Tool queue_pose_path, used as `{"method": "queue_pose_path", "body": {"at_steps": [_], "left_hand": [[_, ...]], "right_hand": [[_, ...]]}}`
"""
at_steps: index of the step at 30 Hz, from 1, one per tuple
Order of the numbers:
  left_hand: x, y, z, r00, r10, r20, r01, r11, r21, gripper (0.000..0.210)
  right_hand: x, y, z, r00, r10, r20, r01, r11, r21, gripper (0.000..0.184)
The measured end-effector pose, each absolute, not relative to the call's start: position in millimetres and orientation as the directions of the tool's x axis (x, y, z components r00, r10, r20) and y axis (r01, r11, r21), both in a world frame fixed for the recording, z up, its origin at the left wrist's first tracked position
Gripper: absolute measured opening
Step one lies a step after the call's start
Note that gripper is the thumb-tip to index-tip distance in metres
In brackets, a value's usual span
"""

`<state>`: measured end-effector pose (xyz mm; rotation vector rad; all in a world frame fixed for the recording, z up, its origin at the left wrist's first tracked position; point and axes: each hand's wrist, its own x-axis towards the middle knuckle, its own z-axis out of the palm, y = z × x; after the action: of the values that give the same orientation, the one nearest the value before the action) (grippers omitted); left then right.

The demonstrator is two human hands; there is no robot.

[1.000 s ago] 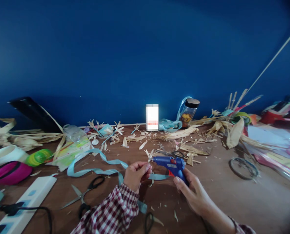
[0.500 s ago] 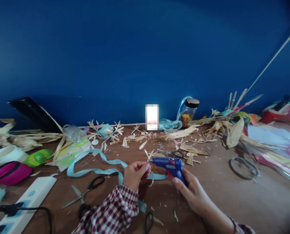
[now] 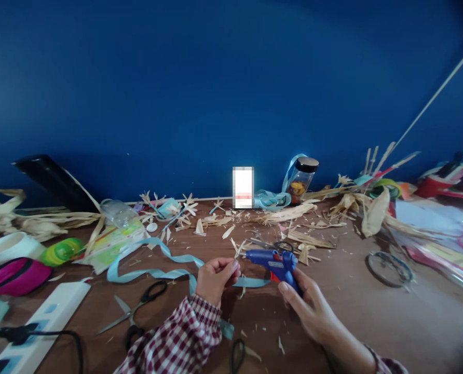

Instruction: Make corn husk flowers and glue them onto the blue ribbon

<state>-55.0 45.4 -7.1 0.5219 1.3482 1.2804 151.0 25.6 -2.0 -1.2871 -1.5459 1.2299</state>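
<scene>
Left grip pinched on pale strips splayed above it, right grip wrapped around blue glue gun

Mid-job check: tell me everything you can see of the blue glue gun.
The blue glue gun looks like plastic, with a tapered barrel, a small metallic-looking nozzle, a red-orange trigger and a small pale label on its side. It is held roughly level, barrel pointing left, its handle gripped by the right hand, which hides the lower end. The nozzle is close to the pale strips pinched in the left hand; whether they touch is unclear.
</scene>
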Motion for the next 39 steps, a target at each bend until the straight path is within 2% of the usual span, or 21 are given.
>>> {"method": "queue_pose_path", "body": {"at_steps": [11,15,19,25,29,35,39], "left_hand": [[-57.0,46.2,-12.1,-0.247,0.882,-0.402,-0.347,0.307,0.886,0.032],[-57.3,45.4,-10.6,-0.256,0.907,-0.335,-0.259,0.269,0.928,0.029],[-55.9,44.9,-7.7,-0.338,0.913,-0.228,-0.149,0.187,0.971,0.025],[-55.3,44.0,-7.3,-0.361,0.923,-0.135,-0.003,0.143,0.99,0.018],[-54.8,44.1,-6.5,-0.36,0.92,-0.156,-0.065,0.142,0.988,0.022],[-55.6,46.1,-8.6,-0.303,0.883,-0.357,-0.285,0.274,0.919,0.029],[-55.3,46.2,-9.8,-0.265,0.874,-0.407,-0.361,0.302,0.882,0.031]], "right_hand": [[149.8,26.6,0.9,-0.22,0.975,-0.017,0.186,0.025,-0.982,0.042],[150.4,25.5,-4.7,-0.207,0.978,-0.007,0.211,0.037,-0.977,0.042],[149.4,25.1,-3.5,-0.205,0.979,-0.01,0.233,0.039,-0.972,0.04],[149.3,26.2,-0.9,-0.231,0.973,0.003,0.225,0.057,-0.973,0.039],[150.4,25.8,-1.8,-0.202,0.979,0.016,0.228,0.063,-0.972,0.039],[149.8,26.3,0.6,-0.196,0.98,0.03,0.22,0.073,-0.973,0.04],[149.1,26.7,-0.8,-0.18,0.983,0.027,0.219,0.067,-0.973,0.04]]}}
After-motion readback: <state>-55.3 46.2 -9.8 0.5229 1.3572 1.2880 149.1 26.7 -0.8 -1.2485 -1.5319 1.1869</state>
